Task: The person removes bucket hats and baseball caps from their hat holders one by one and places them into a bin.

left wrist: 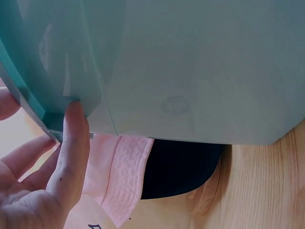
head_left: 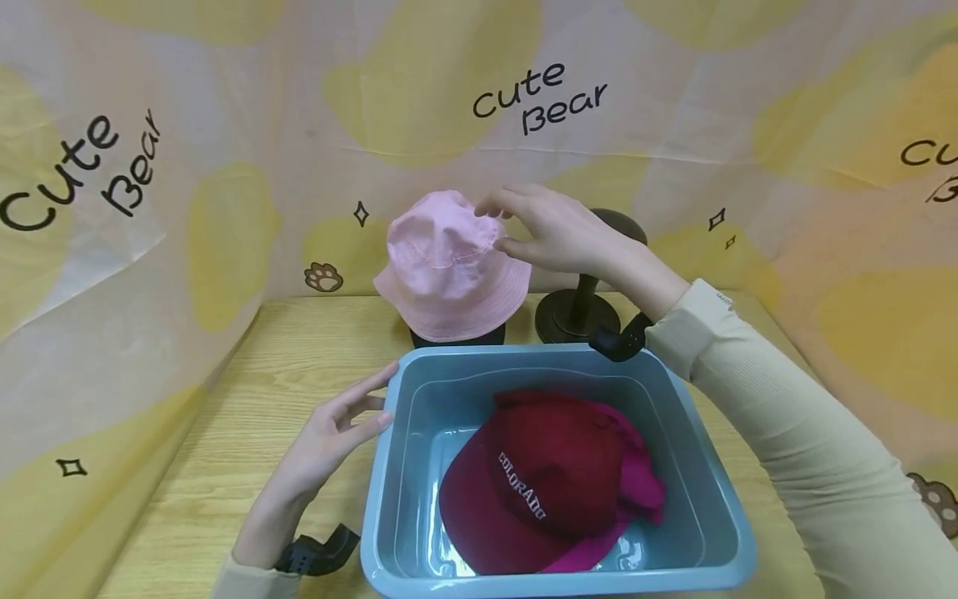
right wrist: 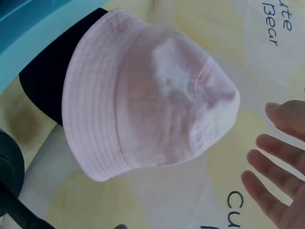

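Right hand [head_left: 550, 229]: fingers spread loose, near pink hat [head_left: 445, 266], upper middle | left hand [head_left: 337, 428]: fingers spread, touching blue tub [head_left: 561, 584], lower left | red cap [head_left: 557, 470]: in tub, lower middle

A pale cloth [head_left: 666, 91] with yellow patches hangs behind the wood-grained worktop [head_left: 299, 341], printed with "Cute Bear" lettering [head_left: 563, 108] (one copy runs off the head view's right edge), a paw print [head_left: 323, 277] and small four-pointed sparkles [head_left: 362, 214]. A dark stand [head_left: 584, 304], partly hidden, rests its round base near the cloth.
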Tool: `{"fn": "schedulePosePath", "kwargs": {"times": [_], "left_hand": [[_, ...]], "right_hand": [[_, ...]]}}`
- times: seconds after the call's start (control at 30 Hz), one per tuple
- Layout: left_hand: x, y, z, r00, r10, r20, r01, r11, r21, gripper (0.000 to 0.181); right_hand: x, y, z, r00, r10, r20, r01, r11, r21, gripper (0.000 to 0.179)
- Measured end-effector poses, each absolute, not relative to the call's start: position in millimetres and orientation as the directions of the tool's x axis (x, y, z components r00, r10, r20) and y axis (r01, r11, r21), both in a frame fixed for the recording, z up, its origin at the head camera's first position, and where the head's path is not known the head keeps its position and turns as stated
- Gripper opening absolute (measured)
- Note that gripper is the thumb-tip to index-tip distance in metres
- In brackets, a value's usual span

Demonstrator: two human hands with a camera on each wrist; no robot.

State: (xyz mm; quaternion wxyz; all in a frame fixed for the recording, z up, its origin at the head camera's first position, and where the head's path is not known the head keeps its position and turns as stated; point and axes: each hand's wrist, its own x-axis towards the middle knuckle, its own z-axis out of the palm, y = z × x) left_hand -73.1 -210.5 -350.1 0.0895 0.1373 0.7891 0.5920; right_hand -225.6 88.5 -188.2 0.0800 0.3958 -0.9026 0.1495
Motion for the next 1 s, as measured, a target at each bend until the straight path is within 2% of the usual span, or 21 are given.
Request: {"fn": "schedulePosePath", "kwargs": {"times": [0.47, 0.73, 1.0], "left_hand": [[-74, -210, -349, -0.945, 0.326, 0.027, 0.116, 0.255, 0.960, 0.056], [-71, -213, -349, -0.948, 0.317, 0.027, 0.114, 0.259, 0.959, 0.055], [-73, -212, -349, -0.944, 0.328, 0.028, 0.120, 0.263, 0.957, 0.055]], "right_hand": [[-247, 68, -199, -0.714, -0.639, 0.285, -0.699, 0.674, -0.239, 0.038], [-260, 51, -212, -0.716, -0.621, 0.317, -0.694, 0.681, -0.232, 0.040], [-268, 47, -222, -0.746, -0.582, 0.323, -0.662, 0.704, -0.259, 0.035]]}}
